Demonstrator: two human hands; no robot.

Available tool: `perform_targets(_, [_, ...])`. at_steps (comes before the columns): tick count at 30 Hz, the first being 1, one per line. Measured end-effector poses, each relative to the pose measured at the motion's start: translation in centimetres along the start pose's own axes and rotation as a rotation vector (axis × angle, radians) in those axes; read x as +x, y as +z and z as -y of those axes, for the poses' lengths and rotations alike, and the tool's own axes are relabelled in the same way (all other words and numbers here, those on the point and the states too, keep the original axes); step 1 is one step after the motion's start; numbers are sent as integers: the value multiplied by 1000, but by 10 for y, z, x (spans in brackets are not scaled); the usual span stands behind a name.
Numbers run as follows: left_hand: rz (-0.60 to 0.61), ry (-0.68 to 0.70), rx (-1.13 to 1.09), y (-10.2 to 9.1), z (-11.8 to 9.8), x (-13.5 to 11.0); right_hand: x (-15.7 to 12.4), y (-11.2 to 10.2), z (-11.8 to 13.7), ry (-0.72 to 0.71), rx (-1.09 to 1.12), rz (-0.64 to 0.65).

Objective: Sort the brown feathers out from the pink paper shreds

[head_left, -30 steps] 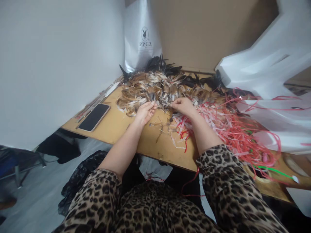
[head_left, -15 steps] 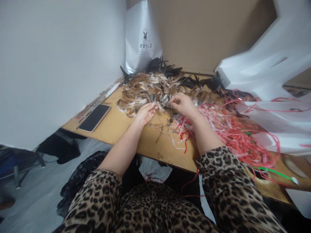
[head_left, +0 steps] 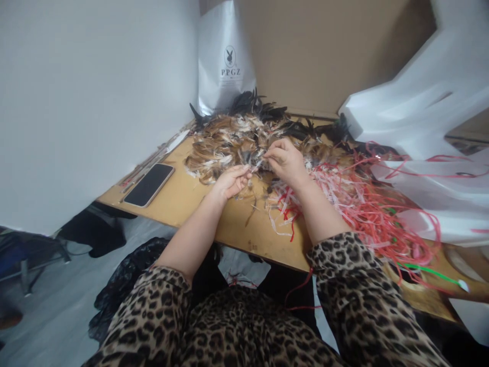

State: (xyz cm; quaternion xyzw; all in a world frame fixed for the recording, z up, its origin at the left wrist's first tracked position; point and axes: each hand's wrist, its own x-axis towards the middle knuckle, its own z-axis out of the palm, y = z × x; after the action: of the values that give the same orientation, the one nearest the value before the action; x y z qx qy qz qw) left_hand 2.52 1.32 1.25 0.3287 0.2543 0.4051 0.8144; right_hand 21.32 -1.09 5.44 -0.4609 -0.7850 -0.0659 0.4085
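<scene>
In front of the feather pile, my left hand is closed in a pinch, palm partly up. A thin whitish strand sticks out from its fingertips; whether it is a feather or a ribbon I cannot tell. My right hand pinches at the strand's upper end, thumb and forefinger together. Behind both hands spreads the heap of brown, white and black feathers. Beside my right forearm lies a tangle of red and pale pink ribbons. Small loose feather bits are scattered on the wooden table.
A phone lies near the table's left edge. At the back stands a silver-white printed bag against the wall. White plastic bags crowd the right side. A green strip and a black bag are lower down.
My right hand has turned and closed more tightly. My left hand has shifted slightly right, so the fingertips are nearer each other, and the whitish strand between them shows more.
</scene>
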Motion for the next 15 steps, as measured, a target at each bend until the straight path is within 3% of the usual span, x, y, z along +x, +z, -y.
perform_targets(4, [41,-38,17,0,0,-2,-2,3,0,-8,-47,-13])
perform_targets(11, [3,-44,31,0,2,-1,-4,6,5,-7,-51,-18])
perform_targets(15, [-63,43,34,2,1,1,-3,8,13,123,41,-117])
